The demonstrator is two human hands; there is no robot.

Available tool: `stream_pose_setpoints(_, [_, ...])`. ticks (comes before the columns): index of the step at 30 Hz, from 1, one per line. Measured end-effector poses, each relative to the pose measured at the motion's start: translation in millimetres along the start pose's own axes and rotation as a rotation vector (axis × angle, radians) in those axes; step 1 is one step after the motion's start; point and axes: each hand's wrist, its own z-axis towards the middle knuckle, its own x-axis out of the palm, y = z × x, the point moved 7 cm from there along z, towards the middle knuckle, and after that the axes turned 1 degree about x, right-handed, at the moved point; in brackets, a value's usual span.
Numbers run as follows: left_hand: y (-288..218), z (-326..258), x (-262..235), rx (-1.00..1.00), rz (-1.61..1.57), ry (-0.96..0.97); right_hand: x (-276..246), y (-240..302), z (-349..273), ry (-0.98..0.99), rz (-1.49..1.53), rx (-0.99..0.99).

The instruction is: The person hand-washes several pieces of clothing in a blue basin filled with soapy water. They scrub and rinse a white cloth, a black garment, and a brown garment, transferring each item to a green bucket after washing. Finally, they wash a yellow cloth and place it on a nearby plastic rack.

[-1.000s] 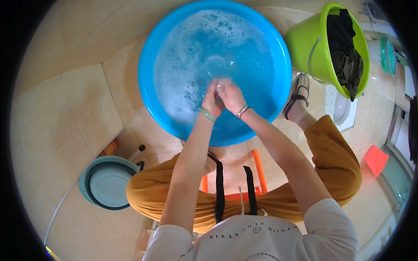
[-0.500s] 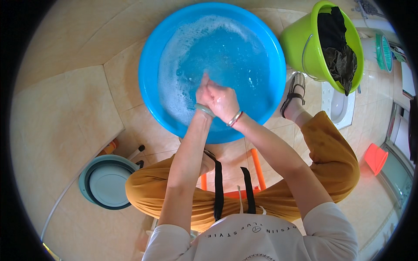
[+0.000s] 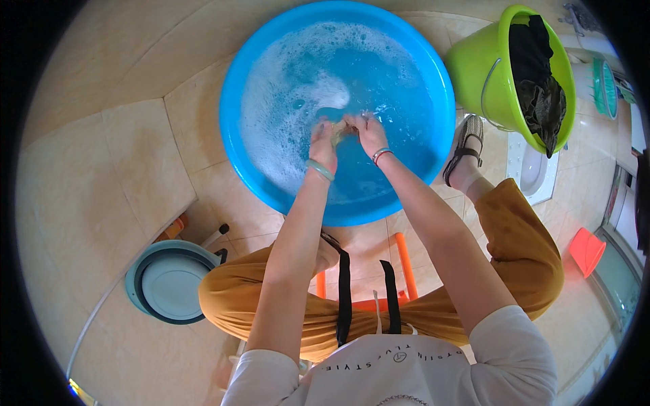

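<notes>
A large blue basin [image 3: 233, 159] of sudsy water sits on the tiled floor in front of me. Over its near half, at the water's surface, my left hand [image 3: 323, 145] and my right hand [image 3: 371, 137] are side by side with curled fingers. Between them they grip a small wet yellowish-brown piece [image 3: 341, 128] that looks like cloth; its kind is hard to make out. White foam [image 3: 325, 91] floats just beyond my fingers and along the basin's left side. A pale green bangle [image 3: 320, 170] circles my left wrist, and a thin bracelet [image 3: 380, 155] my right.
At the right, a lime-green bucket [image 3: 474, 74] holds dark clothes [image 3: 538, 88]. A grey-green collapsible basin [image 3: 169, 284] stands at my left. Under me is an orange stool [image 3: 404, 264]. A white squat toilet [image 3: 535, 169] and a red dustpan-like thing [image 3: 586, 252] lie farther right.
My hands have gone from clasped together to slightly apart, with the yellowish-brown piece showing between them. Foam has spread toward the middle of the basin. The whole view has shifted slightly.
</notes>
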Motion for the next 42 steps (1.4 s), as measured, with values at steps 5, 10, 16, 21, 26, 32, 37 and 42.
stream_pose_setpoints(5, [18, -8, 43, -0.455, -0.209, 0.062, 2, 1, -6, 0.111, 0.74, -0.066])
stream_pose_setpoints(10, [4, -6, 26, -0.417, -0.463, 0.383, -40, 128, -76, 0.368, 0.092, -0.387])
stream_pose_setpoints(16, [-47, -49, 80, -0.23, -0.281, 0.397, -90, 145, -63, -0.225, 0.276, -0.57])
stream_pose_setpoints(21, [-81, -96, 119, -0.069, -0.191, 0.272, -75, 130, -53, -0.027, 1.09, -0.008])
stream_pose_setpoints(26, [-135, -122, 127, 0.747, 1.075, -0.027, -69, 166, -81, 0.24, 1.494, 0.218])
stream_pose_setpoints(32, [-171, -140, 138, 0.658, 0.792, -0.008, -84, 185, -87, 0.131, 1.547, 0.211])
stream_pose_setpoints(37, [-150, -144, 137, 0.257, 0.189, 0.113, -102, 206, -89, 0.008, 1.395, 0.038])
stream_pose_setpoints(42, [-155, -164, 147, 0.06, -0.018, 0.313, -118, 223, -97, 0.015, 1.052, -0.221])
